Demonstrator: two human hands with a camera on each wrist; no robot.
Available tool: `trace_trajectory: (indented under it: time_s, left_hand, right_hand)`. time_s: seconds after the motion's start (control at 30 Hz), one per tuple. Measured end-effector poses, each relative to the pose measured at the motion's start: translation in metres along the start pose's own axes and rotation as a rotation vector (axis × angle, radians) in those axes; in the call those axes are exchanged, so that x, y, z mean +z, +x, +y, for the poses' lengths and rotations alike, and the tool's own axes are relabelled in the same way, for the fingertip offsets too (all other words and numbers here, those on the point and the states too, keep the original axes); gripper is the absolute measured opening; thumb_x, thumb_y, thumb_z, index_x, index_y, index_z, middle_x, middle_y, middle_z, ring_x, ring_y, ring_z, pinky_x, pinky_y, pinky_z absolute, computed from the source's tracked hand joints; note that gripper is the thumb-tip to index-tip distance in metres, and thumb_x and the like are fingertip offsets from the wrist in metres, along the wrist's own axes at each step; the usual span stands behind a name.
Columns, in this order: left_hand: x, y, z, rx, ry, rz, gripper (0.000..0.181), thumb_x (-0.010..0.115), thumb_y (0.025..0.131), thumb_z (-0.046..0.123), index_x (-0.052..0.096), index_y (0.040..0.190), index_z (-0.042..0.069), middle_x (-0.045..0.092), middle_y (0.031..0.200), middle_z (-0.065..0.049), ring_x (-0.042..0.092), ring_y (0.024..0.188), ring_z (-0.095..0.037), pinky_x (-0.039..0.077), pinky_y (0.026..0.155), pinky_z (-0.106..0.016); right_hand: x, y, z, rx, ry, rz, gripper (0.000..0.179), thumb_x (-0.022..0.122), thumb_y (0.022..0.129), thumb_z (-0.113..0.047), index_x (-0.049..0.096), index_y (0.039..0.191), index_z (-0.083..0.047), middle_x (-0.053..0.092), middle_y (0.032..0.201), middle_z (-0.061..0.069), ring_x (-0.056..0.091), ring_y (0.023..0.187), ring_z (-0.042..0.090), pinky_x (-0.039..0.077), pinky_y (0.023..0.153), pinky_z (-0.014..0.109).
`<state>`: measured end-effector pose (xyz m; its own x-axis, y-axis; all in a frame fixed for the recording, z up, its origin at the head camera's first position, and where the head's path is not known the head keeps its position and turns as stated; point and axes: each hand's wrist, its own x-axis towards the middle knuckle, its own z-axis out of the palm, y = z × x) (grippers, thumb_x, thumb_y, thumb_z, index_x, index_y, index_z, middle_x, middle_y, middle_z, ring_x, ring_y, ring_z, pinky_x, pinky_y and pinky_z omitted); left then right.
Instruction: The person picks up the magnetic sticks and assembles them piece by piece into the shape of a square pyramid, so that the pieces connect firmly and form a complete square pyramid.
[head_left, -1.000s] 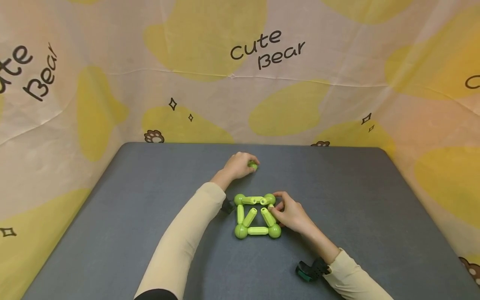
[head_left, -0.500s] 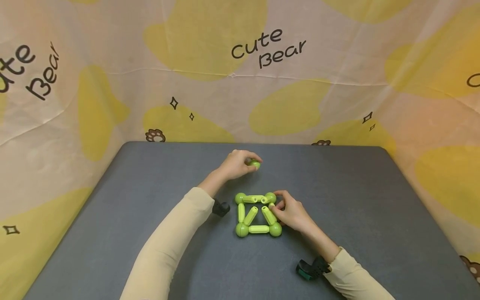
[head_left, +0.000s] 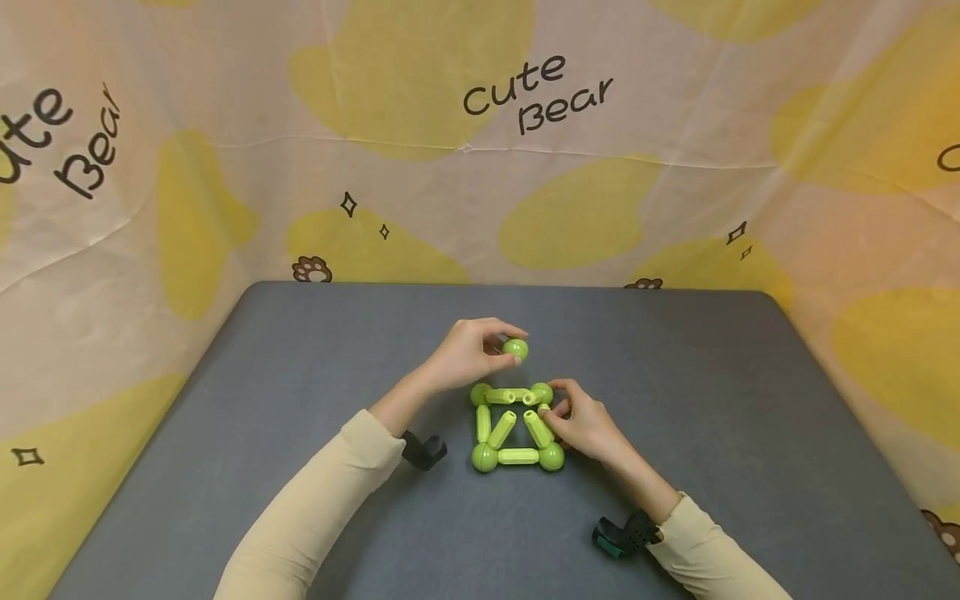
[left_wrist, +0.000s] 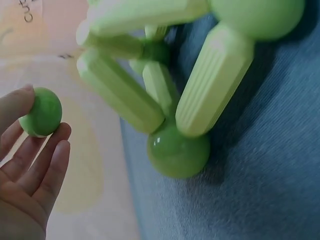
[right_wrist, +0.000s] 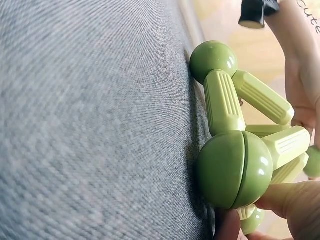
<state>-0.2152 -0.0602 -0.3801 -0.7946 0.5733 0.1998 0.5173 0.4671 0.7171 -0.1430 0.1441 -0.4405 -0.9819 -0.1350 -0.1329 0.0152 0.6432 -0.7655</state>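
A square frame of light green rods with green balls at its corners lies on the table. From each corner another rod slants up and inward, its upper end touching no ball. My left hand pinches a loose green ball between thumb and fingertips, raised just beyond the frame's far side. On the frame's right side, my right hand grips the side rod and rests fingers at the far right corner ball. The right wrist view shows the near corner ball beside that thumb; the fingers are partly hidden.
A grey cloth-covered table spreads around the frame. Behind and beside it hangs a yellow-patterned curtain. A black wrist device sits at the right cuff, and another one at the left.
The left hand has come up from the far part of the table and back toward the frame, bringing the loose ball. The right hand and frame keep their place.
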Motion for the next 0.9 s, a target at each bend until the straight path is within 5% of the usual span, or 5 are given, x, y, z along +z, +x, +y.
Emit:
trace_trajectory:
  time_s: [0.47, 0.67, 0.9]
  left_hand:
    - [0.012, -0.032, 0.01, -0.009, -0.085, 0.033, 0.031, 0.072, 0.08, 0.02, 0.066, 0.111, 0.018, 0.064, 0.108, 0.003, 0.064, 0.089, -0.01, 0.052, 0.075, -0.023]
    - [0.017, -0.04, 0.009, 0.038, -0.087, 0.047, 0.031, 0.074, 0.078, 0.018, 0.067, 0.109, 0.013, 0.066, 0.105, 0.002, 0.062, 0.088, -0.01, 0.052, 0.079, -0.035]
    - [0.023, -0.046, 0.007, 0.038, -0.071, 0.026, 0.031, 0.074, 0.078, 0.017, 0.068, 0.108, 0.011, 0.067, 0.104, 0.003, 0.061, 0.09, -0.009, 0.051, 0.08, -0.036]
  right_hand:
    - [0.001, 0.001, 0.002, 0.0, -0.016, 0.003, 0.046, 0.062, 0.086, -0.017, 0.045, 0.127, -0.006, 0.063, 0.075, 0.003, 0.056, 0.048, 0.012, 0.046, 0.046, 0.027]
    - [0.001, 0.001, 0.002, -0.001, -0.002, 0.004, 0.045, 0.062, 0.086, -0.017, 0.045, 0.127, -0.006, 0.063, 0.074, 0.003, 0.056, 0.048, 0.012, 0.046, 0.046, 0.028]
    - [0.003, 0.001, 0.002, -0.005, 0.006, -0.003, 0.045, 0.062, 0.087, -0.017, 0.044, 0.127, -0.006, 0.063, 0.076, 0.003, 0.056, 0.048, 0.013, 0.046, 0.047, 0.028]
